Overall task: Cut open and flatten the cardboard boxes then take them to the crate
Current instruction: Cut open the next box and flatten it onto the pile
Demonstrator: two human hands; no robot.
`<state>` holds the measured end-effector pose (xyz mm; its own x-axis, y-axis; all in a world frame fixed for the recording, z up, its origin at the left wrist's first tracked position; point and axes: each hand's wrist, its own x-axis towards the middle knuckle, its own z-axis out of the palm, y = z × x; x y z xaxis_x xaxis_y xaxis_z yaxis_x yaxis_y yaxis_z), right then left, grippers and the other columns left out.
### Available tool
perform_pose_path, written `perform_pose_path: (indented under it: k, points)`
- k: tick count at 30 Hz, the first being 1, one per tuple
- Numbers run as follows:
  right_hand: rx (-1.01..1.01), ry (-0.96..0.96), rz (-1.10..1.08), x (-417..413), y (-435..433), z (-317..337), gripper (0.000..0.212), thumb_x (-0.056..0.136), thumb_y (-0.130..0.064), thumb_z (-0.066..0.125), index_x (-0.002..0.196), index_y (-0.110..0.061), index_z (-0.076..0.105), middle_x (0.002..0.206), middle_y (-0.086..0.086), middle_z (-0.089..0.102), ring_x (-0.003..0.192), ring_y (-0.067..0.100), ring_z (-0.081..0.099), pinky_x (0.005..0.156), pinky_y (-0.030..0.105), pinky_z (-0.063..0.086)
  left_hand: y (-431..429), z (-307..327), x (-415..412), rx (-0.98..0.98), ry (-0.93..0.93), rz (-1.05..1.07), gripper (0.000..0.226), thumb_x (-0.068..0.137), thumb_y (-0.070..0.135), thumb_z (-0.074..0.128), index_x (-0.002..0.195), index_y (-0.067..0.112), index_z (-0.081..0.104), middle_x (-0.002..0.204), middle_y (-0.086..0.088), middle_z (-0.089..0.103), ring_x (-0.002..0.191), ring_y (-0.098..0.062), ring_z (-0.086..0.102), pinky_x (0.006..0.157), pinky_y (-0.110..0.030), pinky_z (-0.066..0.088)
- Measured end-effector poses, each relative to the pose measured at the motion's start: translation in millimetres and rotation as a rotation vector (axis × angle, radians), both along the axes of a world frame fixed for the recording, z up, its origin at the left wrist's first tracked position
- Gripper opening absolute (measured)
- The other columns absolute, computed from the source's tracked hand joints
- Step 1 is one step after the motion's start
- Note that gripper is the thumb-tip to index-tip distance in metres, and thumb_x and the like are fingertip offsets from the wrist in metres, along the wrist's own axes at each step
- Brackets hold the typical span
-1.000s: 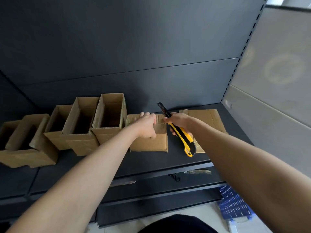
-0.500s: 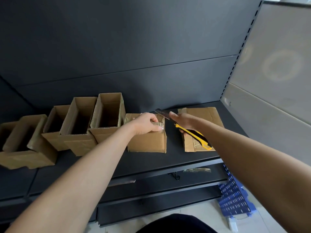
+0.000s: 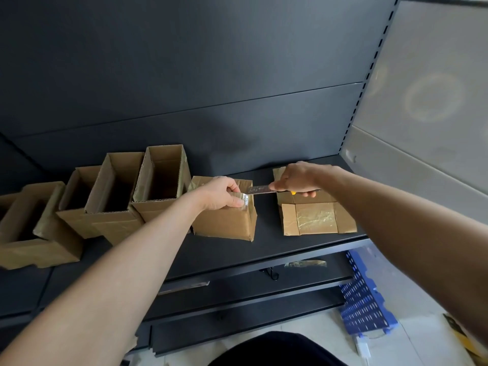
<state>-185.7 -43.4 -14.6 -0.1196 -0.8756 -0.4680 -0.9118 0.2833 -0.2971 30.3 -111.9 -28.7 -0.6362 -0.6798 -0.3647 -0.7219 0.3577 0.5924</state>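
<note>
A dark metal shelf [image 3: 277, 249] stands against a grey wall [image 3: 435, 75], above pale floor tiles [image 3: 317, 336].

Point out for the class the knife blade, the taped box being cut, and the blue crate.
knife blade [image 3: 260, 189], head view, on the middle of the bare metal strip.
taped box [image 3: 224, 220], head view, on its front cardboard wall.
blue crate [image 3: 367, 302], head view, on its perforated side wall.
</note>
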Motion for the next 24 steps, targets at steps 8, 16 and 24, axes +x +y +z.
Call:
perform_pose_path:
  k: [8, 16, 24]
  points:
    - [0.030, 0.067, 0.076, 19.6, -4.8, 3.0, 0.055, 0.091, -0.060, 0.044, 0.071, -0.010, 0.055, 0.053, 0.005, 0.052, 0.042, 0.020, 0.045, 0.057, 0.027, 0.043, 1.7, 1.2, 1.0, 0.012, -0.020, -0.031, 0.005, 0.089, 0.019, 0.065, 0.092, 0.019, 0.060, 0.086, 0.002, 0.055, 0.080, -0.012, 0.052, 0.064, -0.021, 0.042]
    - [0.129, -0.004, 0.009, 22.5, -1.3, 3.2, 0.053, 0.092, -0.056, 0.047, 0.066, -0.010, 0.049, 0.050, 0.004, 0.049, 0.035, 0.017, 0.039, 0.048, 0.023, 0.037, 2.3, 1.5, 0.8, 0.039, -0.010, -0.026, 0.009, 0.089, 0.017, 0.065, 0.084, 0.023, 0.061, 0.086, 0.002, 0.056, 0.081, -0.013, 0.052, 0.068, -0.024, 0.043]
    - [0.314, -0.131, -0.068, 11.7, 5.3, 9.4, 0.050, 0.092, -0.056, 0.049, 0.067, -0.013, 0.048, 0.043, -0.002, 0.044, 0.032, 0.013, 0.036, 0.042, 0.020, 0.031, 0.1, 0.2, -2.0, -0.009, 0.010, -0.006, 0.004, 0.092, 0.019, 0.061, 0.095, 0.019, 0.059, 0.089, 0.002, 0.055, 0.081, -0.011, 0.051, 0.065, -0.023, 0.041]
